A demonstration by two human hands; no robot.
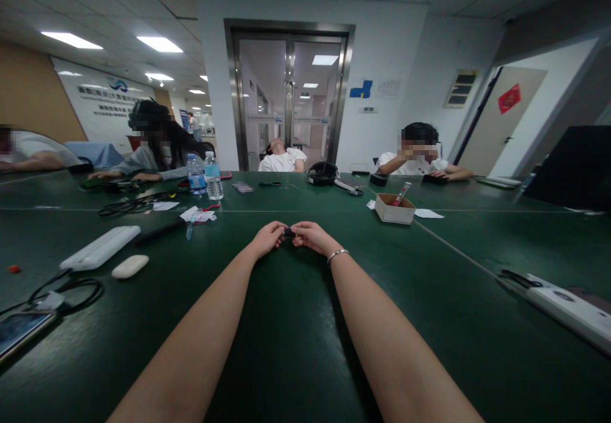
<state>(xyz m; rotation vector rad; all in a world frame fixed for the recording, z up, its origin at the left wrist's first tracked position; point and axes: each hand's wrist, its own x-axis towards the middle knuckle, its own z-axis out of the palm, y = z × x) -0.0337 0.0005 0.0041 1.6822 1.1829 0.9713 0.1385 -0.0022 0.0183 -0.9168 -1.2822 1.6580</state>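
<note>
Both of my arms stretch forward over the dark green table (286, 327). Between my fingertips is a small black object (288, 233), too small for me to make out its kind. My left hand (269, 240) pinches its left end, fingers closed. From the other side, my right hand (312, 236) grips the right end, also with closed fingers; a silver bracelet (337, 255) circles that wrist. The fingers cover part of the object. Both hands are low over the tabletop; whether they rest on it I cannot tell.
Leftward lie a white case (101, 249), a white mouse (130, 266), a phone (23, 331) and cables. Two water bottles (213, 178) stand beyond. Ahead right is a small open box (394, 209); a white power strip (568, 305) lies far right. Several people sit around the table.
</note>
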